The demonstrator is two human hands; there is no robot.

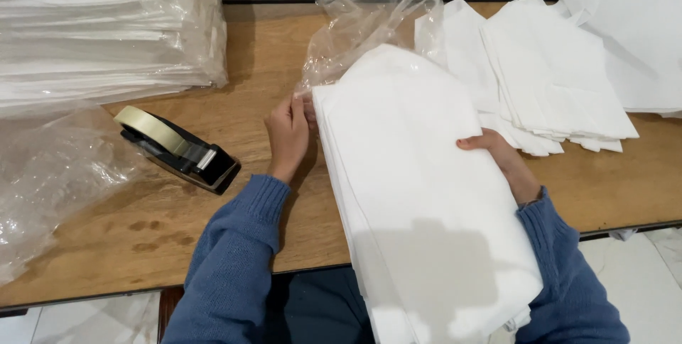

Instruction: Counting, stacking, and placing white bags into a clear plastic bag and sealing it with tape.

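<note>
We are looking straight down at our two hands on a stack of folded white cloth (419, 195), which lies long-ways across the near edge of the wooden table (241, 95) and hangs off toward our lap. Our left hand (288, 138) stands on edge against the stack's left side, fingers pointing away from us, thumb and fingertips pinched shut on the rim of a clear plastic bag (362, 28) right at the stack's far-left corner; the blue sleeve runs back from the wrist, forearm angled in from the lower left. Our right hand (501, 156) is clamped on the stack's opposite edge, thumb lying on top of the cloth, the other fingers tucked underneath and out of sight, wrist bent inward. The bag billows up beyond the left-hand pinch, with the far end of the stack pushed into its mouth. Just outside the left hand, a black tape dispenser (177, 149) sits on the wood with its pale roll up. Beyond the right hand, loose piles of white cloth (554, 74) fan across the table. Farther out past the dispenser rest bagged white bundles (99, 28), with crumpled clear plastic (50, 173) nearer us.
</note>
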